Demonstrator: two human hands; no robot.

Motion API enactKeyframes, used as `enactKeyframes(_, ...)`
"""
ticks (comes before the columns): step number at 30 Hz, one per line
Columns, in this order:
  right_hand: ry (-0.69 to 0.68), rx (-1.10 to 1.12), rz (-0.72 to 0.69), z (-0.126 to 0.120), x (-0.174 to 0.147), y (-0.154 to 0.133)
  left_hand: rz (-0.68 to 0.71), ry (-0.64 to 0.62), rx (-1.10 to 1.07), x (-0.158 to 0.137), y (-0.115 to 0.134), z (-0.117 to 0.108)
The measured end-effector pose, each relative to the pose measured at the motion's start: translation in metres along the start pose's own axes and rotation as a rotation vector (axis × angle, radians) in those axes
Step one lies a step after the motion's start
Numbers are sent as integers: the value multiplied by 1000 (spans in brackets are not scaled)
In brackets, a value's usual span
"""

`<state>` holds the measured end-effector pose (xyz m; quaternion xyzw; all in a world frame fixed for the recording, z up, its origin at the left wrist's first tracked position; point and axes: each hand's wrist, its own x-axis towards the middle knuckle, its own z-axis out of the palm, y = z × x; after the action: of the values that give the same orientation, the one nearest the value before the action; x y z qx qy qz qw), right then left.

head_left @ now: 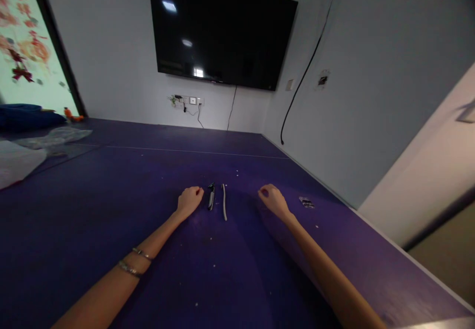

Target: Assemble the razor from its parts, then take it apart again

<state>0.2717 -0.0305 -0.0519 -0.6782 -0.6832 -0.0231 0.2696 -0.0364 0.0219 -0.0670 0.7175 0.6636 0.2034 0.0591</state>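
From where I stand, the person has both bare arms stretched over a wide purple table (241, 279). The left hand (190, 200) is closed in a loose fist, thumb side inward, just beside what looks like a razor (211, 198), black and grey, lying lengthwise away from the person. To the right of the razor, near it but apart, lies a thin pale stick (224, 203), slightly bent. The right hand (272, 198) is further off to the right, fingers curled in; I can't tell whether their tips meet the thumb. Beyond it sits a small shiny packet (307, 202). Two bracelets (129, 269) circle the left forearm, and pale crumbs (214, 265) dot the tabletop. Over at the far left are a clear plastic bag (59, 136), a white bag (18, 163) and a dark blue cloth (29, 117). A big television (222, 27) hangs on the wall ahead, and a black cable (308, 67) dangles to its right.
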Motion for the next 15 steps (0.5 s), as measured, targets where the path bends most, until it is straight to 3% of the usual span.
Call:
enactKeyframes(8, 167, -84, 91, -30, -16, 139, 13, -21, 17, 0, -1, 1)
enactKeyframes(15, 106, -146, 76, -39, -24, 191, 40, -28, 24, 0, -3, 1)
